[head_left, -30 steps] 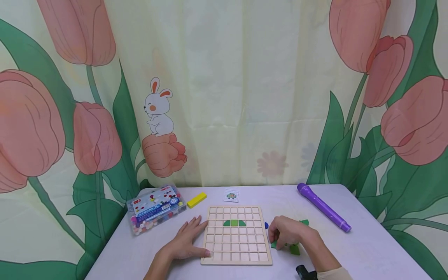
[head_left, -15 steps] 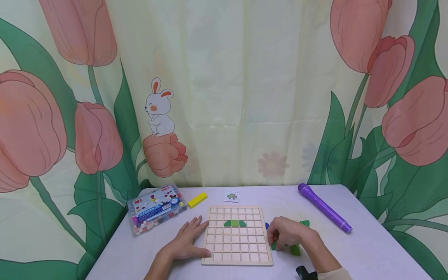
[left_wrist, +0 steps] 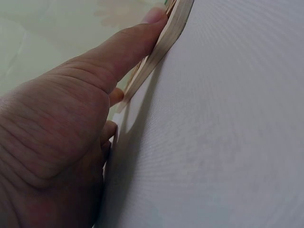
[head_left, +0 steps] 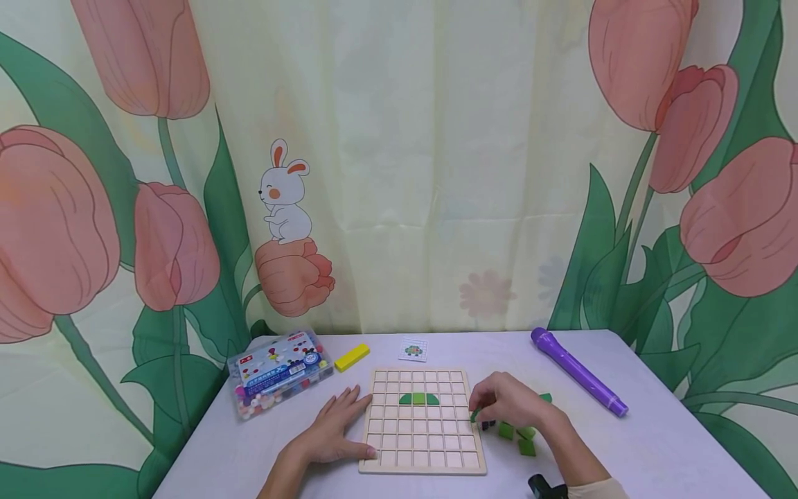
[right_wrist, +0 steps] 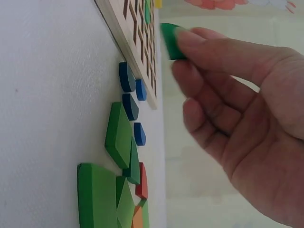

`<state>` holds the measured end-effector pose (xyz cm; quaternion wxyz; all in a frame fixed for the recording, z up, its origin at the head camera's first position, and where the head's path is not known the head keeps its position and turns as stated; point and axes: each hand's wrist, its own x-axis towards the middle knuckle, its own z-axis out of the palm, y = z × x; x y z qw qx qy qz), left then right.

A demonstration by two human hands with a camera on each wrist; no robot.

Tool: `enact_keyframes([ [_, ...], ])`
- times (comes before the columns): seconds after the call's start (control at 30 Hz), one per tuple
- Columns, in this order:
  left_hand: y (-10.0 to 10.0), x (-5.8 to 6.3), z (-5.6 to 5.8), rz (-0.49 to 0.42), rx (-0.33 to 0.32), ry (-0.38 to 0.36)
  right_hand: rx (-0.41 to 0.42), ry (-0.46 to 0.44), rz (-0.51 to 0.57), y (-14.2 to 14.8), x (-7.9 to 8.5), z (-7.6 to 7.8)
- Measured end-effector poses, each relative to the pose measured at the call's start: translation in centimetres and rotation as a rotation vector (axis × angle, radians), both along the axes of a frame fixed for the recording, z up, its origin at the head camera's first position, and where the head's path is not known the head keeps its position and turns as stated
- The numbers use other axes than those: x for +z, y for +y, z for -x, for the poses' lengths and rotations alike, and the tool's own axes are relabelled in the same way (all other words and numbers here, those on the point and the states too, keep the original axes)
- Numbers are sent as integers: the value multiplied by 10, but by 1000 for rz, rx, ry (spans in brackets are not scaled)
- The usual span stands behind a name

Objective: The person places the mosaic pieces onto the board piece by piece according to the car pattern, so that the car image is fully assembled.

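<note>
A wooden grid board [head_left: 420,473] lies flat on the table. In one of its upper rows a light green square [head_left: 418,398] sits between two dark green rounded-corner pieces. My left hand [head_left: 330,431] rests at the board's left side, fingers extended, with its thumb [left_wrist: 154,16] on the frame. Between thumb and forefinger, my right hand [head_left: 514,402] pinches a dark green quarter-circle block [right_wrist: 169,42], held up by the board's right edge. Below that hand lie loose pieces: dark blue rounded ones [right_wrist: 126,77], green blocks [right_wrist: 118,135] and a red piece [right_wrist: 142,181].
Behind the board lies a small card [head_left: 413,349] with a turtle-like picture. A yellow block [head_left: 352,357] and a clear box [head_left: 280,374] of colourful bits stand at the back left. A purple microphone-shaped stick [head_left: 576,371] lies at the right. A patterned curtain [head_left: 399,208] hangs behind.
My right hand has risen from the loose pieces and shifted slightly toward the board with the green quarter-circle block, uncovering green squares and dark blue pieces. The left hand stays put.
</note>
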<state>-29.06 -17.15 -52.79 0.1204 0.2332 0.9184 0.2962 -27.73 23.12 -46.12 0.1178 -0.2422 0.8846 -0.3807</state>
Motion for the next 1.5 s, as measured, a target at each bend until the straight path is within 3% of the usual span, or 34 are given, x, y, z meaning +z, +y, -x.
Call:
enact_keyframes([
  [0.23, 1, 1, 1, 11, 4, -14, -50, 67, 131, -8, 0, 3],
  [0.57, 3, 2, 0, 12, 8, -14, -72, 127, 199, -33, -5, 8],
  [1.03, 2, 0, 0, 23, 9, 4, -25, 140, 167, -83, -10, 20],
  [1.3, 1, 0, -1, 18, 9, -5, 56, 150, 123, -103, -11, 27],
  [1.5, 1, 2, -1, 20, 8, -4, 80, 96, 80, -116, -8, 32],
])
